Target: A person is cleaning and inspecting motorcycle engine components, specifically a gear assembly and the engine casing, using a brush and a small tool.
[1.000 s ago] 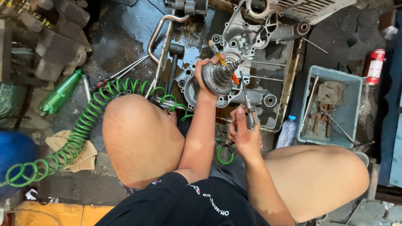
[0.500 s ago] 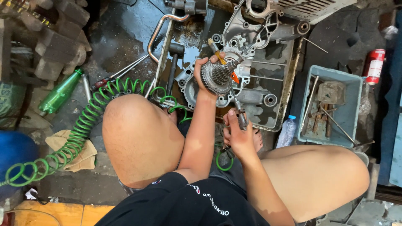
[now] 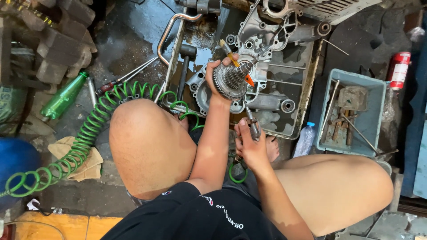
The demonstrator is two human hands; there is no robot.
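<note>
Left side: green coiled air hose [image 3: 84, 133] is running past the left knee [image 3: 147, 142], blocking low reach.
Ahead: engine case [image 3: 267, 89] is filling the metal tray [image 3: 307, 102]; studs are sticking up.
Right: grey parts bin [image 3: 376, 115] and plastic bottle [image 3: 304, 138] are crowding the gap.
Between knees: narrow lane staying open.

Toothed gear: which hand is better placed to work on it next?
Likely the right hand: it holds a thin metal tool aimed at the toothed gear, while the left hand is full, gripping that gear above the engine casing.
</note>
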